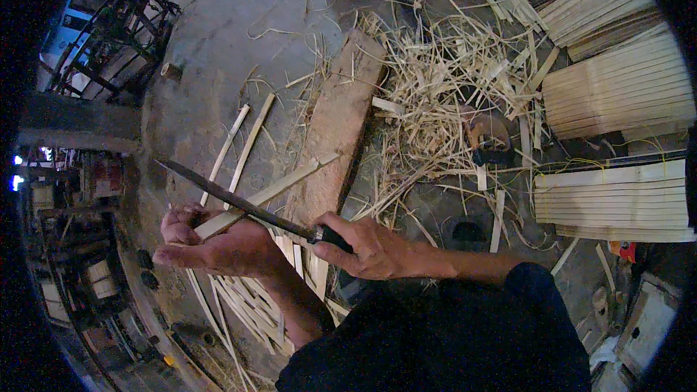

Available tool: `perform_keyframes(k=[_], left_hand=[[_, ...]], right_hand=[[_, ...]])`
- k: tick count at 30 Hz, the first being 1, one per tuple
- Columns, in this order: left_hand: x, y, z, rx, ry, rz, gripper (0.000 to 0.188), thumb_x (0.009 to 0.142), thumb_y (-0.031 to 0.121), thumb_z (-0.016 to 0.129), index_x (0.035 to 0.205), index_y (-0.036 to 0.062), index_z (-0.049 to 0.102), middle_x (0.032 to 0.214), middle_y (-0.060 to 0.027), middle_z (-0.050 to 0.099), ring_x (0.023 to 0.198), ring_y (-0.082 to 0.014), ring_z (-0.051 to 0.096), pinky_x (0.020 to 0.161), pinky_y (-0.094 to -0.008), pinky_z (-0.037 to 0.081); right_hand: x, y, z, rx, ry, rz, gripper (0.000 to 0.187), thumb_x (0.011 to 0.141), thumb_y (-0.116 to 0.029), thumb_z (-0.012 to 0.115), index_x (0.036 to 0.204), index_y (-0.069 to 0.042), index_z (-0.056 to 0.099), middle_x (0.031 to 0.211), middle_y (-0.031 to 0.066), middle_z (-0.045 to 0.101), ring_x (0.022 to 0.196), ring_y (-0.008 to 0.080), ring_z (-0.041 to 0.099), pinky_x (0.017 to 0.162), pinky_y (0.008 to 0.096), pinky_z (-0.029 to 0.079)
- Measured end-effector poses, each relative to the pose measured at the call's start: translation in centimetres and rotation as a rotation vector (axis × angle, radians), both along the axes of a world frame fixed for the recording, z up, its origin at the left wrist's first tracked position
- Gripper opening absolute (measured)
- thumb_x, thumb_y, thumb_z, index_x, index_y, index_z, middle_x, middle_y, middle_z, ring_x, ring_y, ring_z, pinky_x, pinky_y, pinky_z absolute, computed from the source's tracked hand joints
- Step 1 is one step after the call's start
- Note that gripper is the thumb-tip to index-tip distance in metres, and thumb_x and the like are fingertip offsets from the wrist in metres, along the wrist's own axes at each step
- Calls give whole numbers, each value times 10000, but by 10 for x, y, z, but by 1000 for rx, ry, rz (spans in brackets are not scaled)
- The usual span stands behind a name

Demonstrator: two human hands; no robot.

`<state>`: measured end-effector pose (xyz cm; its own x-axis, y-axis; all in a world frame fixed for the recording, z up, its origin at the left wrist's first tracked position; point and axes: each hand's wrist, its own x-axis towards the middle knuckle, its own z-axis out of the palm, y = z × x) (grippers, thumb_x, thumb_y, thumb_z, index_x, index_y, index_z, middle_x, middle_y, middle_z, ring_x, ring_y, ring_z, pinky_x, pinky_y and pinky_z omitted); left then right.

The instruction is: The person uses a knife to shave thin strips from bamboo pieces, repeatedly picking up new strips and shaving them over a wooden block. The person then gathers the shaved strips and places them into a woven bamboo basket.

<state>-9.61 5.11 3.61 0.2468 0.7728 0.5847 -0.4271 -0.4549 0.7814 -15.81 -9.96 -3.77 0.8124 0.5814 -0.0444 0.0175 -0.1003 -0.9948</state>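
My right hand (374, 248) is closed around the black handle of a long knife (250, 208), whose dark blade points to the far left. Palm up, my left hand (225, 247) has its fingers curled about the near end of a flat pale bamboo strip (279, 186). The blade crosses over this strip just beyond my left fingers. The strip's far end reaches over a worn wooden plank (341, 105) that slopes away in front of me. Whether the blade's edge bites into the strip, I cannot make out.
Right of the plank lies a tangled heap of shavings (443, 101). Bundles of pale slats (613, 199) stand along the right side. Several loose strips (247, 305) lie near my left forearm, and two more strips (250, 138) rest beyond. Dark metal frames (120, 36) stand far left.
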Motion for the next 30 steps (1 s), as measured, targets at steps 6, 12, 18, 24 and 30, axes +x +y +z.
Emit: perform_keyframes(k=[6,12,18,24,30], left_hand=[[-3,-5,-2,14,69,100,563,967,566,225,701,85,349,758,-57,408,736,-178,395,777,-327,357],[-2,9,-2,190,63,39,550,963,561,264,712,78,341,754,-46,380,772,-185,402,838,-345,355],[-6,0,-6,227,122,211,547,968,536,295,731,50,379,778,-83,443,740,-207,428,816,-366,384],[-2,-2,-12,301,149,186,574,975,544,216,755,39,376,779,-107,468,721,-230,438,797,-372,391],[-2,-4,-2,215,218,251,546,980,534,217,806,40,372,760,-85,427,773,-201,416,750,-334,375]], right_hand=[[-6,8,-39,-123,-105,-102,434,889,-385,556,1160,-51,496,791,200,635,742,392,640,636,434,504],[8,-8,-95,-336,80,-230,383,900,-385,540,1017,-21,562,776,210,626,733,393,635,638,457,488],[0,13,-27,46,-195,-155,397,916,-406,511,1011,-23,558,774,220,614,735,400,621,641,444,477],[16,-8,-92,-236,-43,-299,472,922,-459,472,1080,-19,537,791,237,630,787,408,633,687,460,491],[11,0,-77,-208,-71,-141,502,914,-464,480,1134,-15,522,767,222,641,748,398,641,695,461,492]])
